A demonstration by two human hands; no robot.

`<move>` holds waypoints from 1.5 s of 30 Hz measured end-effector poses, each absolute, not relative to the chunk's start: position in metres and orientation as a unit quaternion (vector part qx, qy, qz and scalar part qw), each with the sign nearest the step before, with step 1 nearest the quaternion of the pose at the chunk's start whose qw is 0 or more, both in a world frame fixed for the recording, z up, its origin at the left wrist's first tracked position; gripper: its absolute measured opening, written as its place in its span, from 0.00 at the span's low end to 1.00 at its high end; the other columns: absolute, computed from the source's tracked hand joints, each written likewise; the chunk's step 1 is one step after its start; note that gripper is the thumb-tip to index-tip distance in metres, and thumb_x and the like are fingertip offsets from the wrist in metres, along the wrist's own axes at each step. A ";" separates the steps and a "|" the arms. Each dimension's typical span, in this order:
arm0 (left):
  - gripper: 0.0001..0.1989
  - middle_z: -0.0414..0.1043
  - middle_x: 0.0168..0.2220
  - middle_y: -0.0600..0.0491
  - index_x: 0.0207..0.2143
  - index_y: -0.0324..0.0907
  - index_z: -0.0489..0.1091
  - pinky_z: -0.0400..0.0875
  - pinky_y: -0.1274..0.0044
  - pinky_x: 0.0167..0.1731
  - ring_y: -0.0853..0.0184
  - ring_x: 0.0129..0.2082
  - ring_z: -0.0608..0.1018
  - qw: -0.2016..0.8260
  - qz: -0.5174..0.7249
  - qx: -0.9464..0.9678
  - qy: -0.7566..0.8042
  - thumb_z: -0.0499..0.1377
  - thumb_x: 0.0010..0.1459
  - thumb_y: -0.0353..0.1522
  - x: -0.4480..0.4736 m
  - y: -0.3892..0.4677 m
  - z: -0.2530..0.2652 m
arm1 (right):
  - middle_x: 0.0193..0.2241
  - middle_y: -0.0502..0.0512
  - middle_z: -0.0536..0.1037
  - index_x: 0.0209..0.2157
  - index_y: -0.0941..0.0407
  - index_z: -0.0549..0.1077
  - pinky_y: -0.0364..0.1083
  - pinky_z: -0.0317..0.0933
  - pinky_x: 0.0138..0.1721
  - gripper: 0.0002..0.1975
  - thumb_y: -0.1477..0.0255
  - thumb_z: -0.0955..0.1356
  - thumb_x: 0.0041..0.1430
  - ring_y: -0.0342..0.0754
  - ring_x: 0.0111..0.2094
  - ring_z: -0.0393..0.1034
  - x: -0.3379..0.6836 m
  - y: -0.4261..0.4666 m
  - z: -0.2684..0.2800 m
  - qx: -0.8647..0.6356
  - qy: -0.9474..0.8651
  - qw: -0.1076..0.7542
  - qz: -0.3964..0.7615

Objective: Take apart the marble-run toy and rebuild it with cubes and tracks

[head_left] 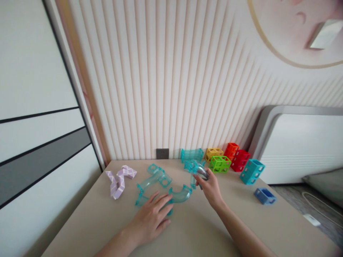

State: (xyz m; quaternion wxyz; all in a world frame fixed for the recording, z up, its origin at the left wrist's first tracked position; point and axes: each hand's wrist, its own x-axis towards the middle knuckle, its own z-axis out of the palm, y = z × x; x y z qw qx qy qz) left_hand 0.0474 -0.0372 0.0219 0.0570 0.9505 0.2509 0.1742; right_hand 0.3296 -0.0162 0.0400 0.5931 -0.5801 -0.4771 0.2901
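Observation:
My left hand (pixel 153 217) lies over a chain of teal see-through tube pieces, its fingers stretched out and covering part of them. A curved teal tube (pixel 180 194) extends to the right of those fingertips, and a straighter tube piece (pixel 150 181) with square ends lies beyond the hand. Between thumb and fingers, my right hand (pixel 210 185) pinches a curved clear tube piece (pixel 201 171) with a greyish tint. Its far end meets or overlaps a teal connector (pixel 190 165); I cannot tell whether they are joined.
A lilac-and-white folding puzzle snake (pixel 118 182) lies at left. Along the wall stand a teal straight tube (pixel 192 154) and yellow (pixel 213 154), green (pixel 220 164), orange (pixel 231 151) and red (pixel 240 160) frame blocks. Teal (pixel 252 171) and blue (pixel 264 196) blocks sit near the table's right edge.

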 end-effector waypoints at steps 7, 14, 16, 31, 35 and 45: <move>0.10 0.74 0.55 0.45 0.44 0.42 0.74 0.67 0.56 0.60 0.55 0.56 0.75 0.017 0.225 0.931 0.289 0.56 0.66 0.35 0.036 -0.024 0.021 | 0.20 0.44 0.73 0.32 0.53 0.64 0.42 0.59 0.20 0.24 0.53 0.76 0.46 0.44 0.19 0.68 0.316 -0.024 0.048 -0.563 -0.503 0.569 0.327; 0.30 0.72 0.58 0.43 0.68 0.45 0.52 0.74 0.66 0.54 0.57 0.56 0.76 0.064 0.353 0.878 0.317 0.57 0.66 0.37 0.037 -0.023 0.010 | 0.27 0.47 0.77 0.37 0.54 0.69 0.42 0.64 0.28 0.13 0.69 0.74 0.51 0.45 0.27 0.71 0.302 -0.042 0.044 -0.530 -0.611 0.491 0.324; 0.36 0.67 0.62 0.42 0.70 0.47 0.44 0.75 0.67 0.54 0.57 0.56 0.76 0.113 0.368 0.870 0.308 0.57 0.66 0.38 0.040 -0.027 0.006 | 0.34 0.49 0.79 0.40 0.54 0.71 0.42 0.64 0.33 0.13 0.75 0.72 0.51 0.45 0.32 0.72 0.296 -0.050 0.044 -0.517 -0.669 0.433 0.313; 0.21 0.71 0.55 0.48 0.57 0.50 0.65 0.80 0.73 0.47 0.60 0.52 0.78 0.384 0.418 0.778 0.269 0.63 0.63 0.37 0.047 -0.036 0.007 | 0.37 0.47 0.78 0.54 0.49 0.63 0.41 0.63 0.36 0.30 0.81 0.69 0.50 0.43 0.33 0.73 0.275 -0.061 0.031 -0.491 -0.718 0.401 0.286; 0.21 0.70 0.56 0.47 0.59 0.50 0.64 0.79 0.70 0.50 0.61 0.53 0.78 0.362 0.446 0.764 0.293 0.60 0.64 0.34 0.051 -0.038 0.007 | 0.36 0.48 0.75 0.56 0.49 0.59 0.42 0.64 0.35 0.28 0.77 0.67 0.54 0.44 0.33 0.73 0.276 -0.064 0.030 -0.495 -0.716 0.435 0.231; 0.29 0.68 0.59 0.42 0.66 0.50 0.54 0.78 0.72 0.50 0.58 0.58 0.74 0.226 0.428 0.844 0.231 0.57 0.66 0.30 0.048 -0.045 0.010 | 0.58 0.60 0.70 0.66 0.50 0.48 0.53 0.62 0.55 0.40 0.73 0.69 0.56 0.54 0.55 0.69 0.273 -0.069 0.034 -0.481 -0.770 0.327 0.262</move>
